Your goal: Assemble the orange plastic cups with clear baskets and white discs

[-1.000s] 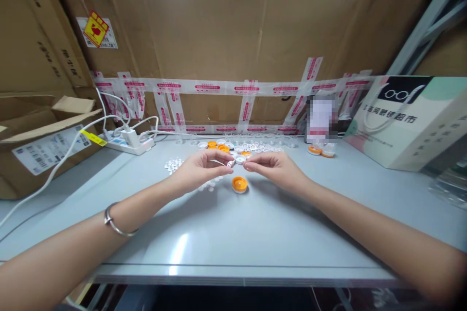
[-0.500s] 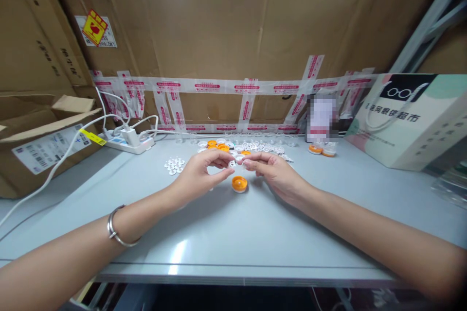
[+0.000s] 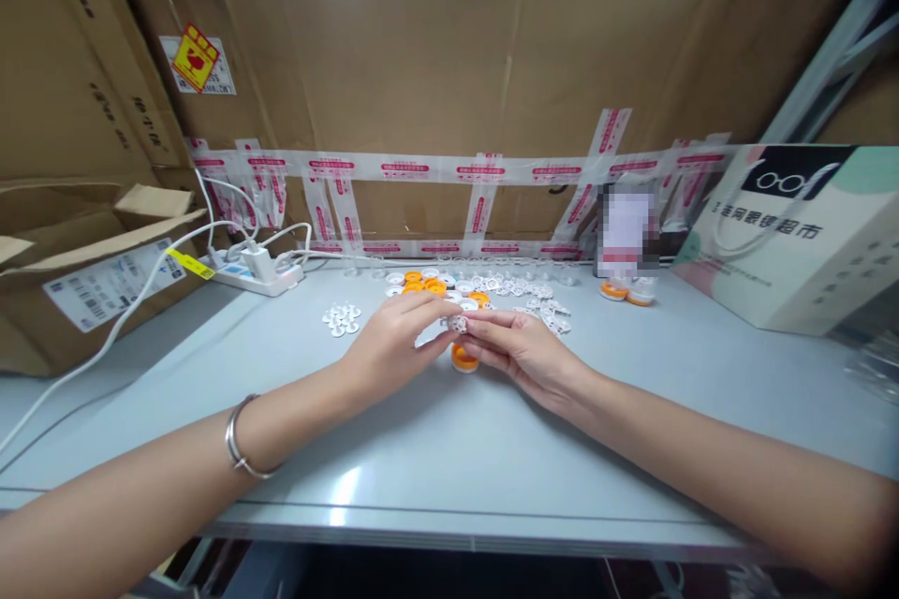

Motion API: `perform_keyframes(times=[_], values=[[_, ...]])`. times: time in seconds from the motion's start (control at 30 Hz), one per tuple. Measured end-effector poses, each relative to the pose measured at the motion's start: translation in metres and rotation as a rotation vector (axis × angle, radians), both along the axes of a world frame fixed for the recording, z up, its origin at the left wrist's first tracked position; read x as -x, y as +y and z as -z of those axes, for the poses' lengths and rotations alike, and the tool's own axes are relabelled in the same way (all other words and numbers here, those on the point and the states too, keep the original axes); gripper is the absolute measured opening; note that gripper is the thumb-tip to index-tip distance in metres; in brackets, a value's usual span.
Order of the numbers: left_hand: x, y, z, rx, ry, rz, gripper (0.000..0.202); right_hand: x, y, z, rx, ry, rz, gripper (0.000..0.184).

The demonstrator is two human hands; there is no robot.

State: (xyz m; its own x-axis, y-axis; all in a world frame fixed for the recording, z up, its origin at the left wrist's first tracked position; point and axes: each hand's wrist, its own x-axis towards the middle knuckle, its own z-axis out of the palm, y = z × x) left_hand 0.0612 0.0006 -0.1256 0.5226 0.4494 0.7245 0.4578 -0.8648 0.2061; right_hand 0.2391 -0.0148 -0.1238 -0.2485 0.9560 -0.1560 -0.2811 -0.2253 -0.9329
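Observation:
Between the fingertips of both hands is a small white perforated plastic part (image 3: 457, 324), held above the table. My left hand (image 3: 402, 337), a metal bangle on its wrist, pinches it from the left. From the right, my right hand (image 3: 523, 346) grips it between thumb and fingers. Just below the fingers an orange and white round cap (image 3: 464, 358) stands on the table, partly covered by my right hand. Behind the hands lie several orange rings (image 3: 435, 286) and white rings, with flat white perforated parts (image 3: 520, 288) to their right.
Small white stemmed pieces (image 3: 342, 318) lie left of my hands. A power strip (image 3: 263, 279) with white cables and an opened cardboard box (image 3: 91, 271) stand at the left. Orange-based clear pieces (image 3: 625, 291) and a paper bag (image 3: 765, 243) are at the right; large cardboard (image 3: 421, 65) stands behind.
My hands have come together over the orange cap, and both now hold the white perforated part. Earlier they were slightly apart, with small pieces at the fingertips. The view has shifted slightly.

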Motion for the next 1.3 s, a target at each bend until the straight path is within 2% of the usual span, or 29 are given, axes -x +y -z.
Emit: perform_keyframes(times=[0.17, 0.33, 0.5, 0.67, 0.83, 1.07, 1.2, 1.3], values=[[-0.001, 0.001, 0.001, -0.034, 0.037, -0.007, 0.016, -0.002, 0.000, 0.000, 0.035, 0.038, -0.027, 0.013], [0.000, 0.000, 0.000, 0.051, 0.035, 0.025, 0.018, -0.005, 0.000, -0.001, 0.049, 0.034, -0.053, 0.016], [-0.001, 0.000, 0.000, 0.069, 0.010, 0.034, 0.017, -0.004, -0.002, 0.001, -0.022, 0.027, -0.063, 0.019], [-0.004, -0.003, 0.000, 0.041, -0.009, 0.048, 0.014, 0.000, -0.004, 0.002, -0.087, -0.031, 0.002, 0.026], [-0.005, -0.006, 0.000, 0.067, 0.002, -0.007, 0.011, 0.001, -0.005, 0.003, -0.138, -0.077, 0.019, 0.026], [-0.004, -0.008, 0.000, 0.019, 0.028, -0.055, 0.010, 0.001, -0.004, 0.006, -0.202, -0.105, 0.049, 0.029], [-0.002, -0.007, 0.000, 0.012, 0.051, -0.065, 0.014, 0.002, -0.002, 0.005, -0.208, -0.151, 0.015, 0.029], [0.000, -0.006, -0.001, 0.024, 0.039, -0.065, 0.017, -0.008, 0.006, -0.005, -0.256, -0.236, -0.056, 0.030]])
